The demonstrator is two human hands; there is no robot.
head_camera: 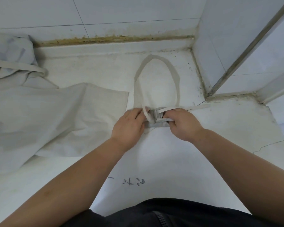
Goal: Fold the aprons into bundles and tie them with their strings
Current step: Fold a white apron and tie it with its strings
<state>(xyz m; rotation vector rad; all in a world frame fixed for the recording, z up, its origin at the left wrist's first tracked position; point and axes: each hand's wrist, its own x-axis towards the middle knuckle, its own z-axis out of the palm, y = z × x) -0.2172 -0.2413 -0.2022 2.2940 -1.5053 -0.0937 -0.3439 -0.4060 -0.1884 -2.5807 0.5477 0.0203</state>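
Note:
A small rolled grey apron bundle [156,123] lies on the white counter [154,161], with its strings [156,112] wound round its middle. My left hand [129,126] pinches one string end at the bundle's left. My right hand [184,123] grips the bundle's right end, where another string end [198,106] runs out to the right. The apron's neck loop [172,69] lies flat on the counter behind the bundle.
A second pale apron [56,115] lies spread out on the left. A crumpled heap of cloth [11,59] with a strap sits at the far left by the tiled wall [121,10]. A tiled pillar [228,46] stands at the right.

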